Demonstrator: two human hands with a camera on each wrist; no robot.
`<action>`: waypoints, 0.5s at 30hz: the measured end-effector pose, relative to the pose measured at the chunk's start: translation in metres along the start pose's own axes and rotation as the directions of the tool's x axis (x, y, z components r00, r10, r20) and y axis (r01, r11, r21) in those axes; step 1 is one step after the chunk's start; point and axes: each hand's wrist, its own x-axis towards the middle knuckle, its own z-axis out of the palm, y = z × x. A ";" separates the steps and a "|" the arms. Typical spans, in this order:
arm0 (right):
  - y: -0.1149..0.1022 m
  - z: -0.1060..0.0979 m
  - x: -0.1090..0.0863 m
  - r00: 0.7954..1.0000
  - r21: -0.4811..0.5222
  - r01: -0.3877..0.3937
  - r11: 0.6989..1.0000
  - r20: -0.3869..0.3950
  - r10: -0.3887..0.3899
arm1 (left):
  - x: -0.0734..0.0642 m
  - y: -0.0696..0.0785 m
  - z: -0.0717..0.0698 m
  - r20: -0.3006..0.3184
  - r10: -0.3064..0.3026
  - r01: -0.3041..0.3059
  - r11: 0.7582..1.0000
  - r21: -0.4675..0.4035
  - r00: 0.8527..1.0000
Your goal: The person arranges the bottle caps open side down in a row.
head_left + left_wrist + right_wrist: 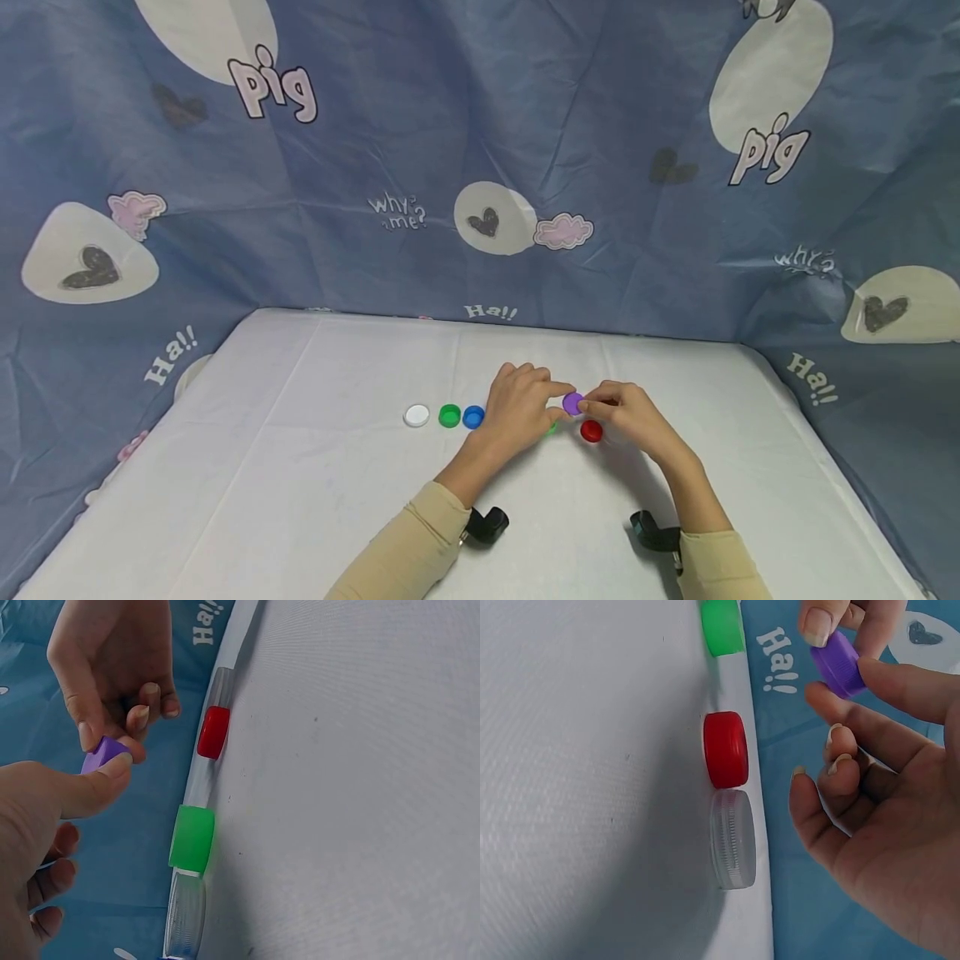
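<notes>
While two tan sleeves [412, 542] lie on the near side of the red cap [592, 432], each with a black wrist piece [489, 526] by its cuff, the left hand [519, 408] is to that cap's left and the right hand [630, 414] to its right. Finger and thumb of both hands pinch the purple cap [572, 404], which is held off the counter [285, 500], just left of the red cap in the head view. Along the counter, left of the red cap, come a light green cap [193, 838], a blue cap [473, 417], a darker green cap [450, 415] and a white cap [416, 415]; only the head view shows those last two. There the light green cap is a mere sliver past the left hand, while the left wrist view shows it whole, with a clear cap [185, 915] on its side away from the red cap. Both wrist views give a second clear cap [733, 844] just right of the red cap. The purple cap looks a flat disc from the head; the right wrist view shows its finely ribbed side. Well beyond the red cap hangs a blue patterned cloth [375, 125].
</notes>
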 end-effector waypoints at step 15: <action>0.000 0.002 -0.002 0.996 -0.057 0.067 0.996 -0.053 -0.070 | 0.000 -0.003 0.000 0.066 -0.032 0.036 0.998 -0.052 0.997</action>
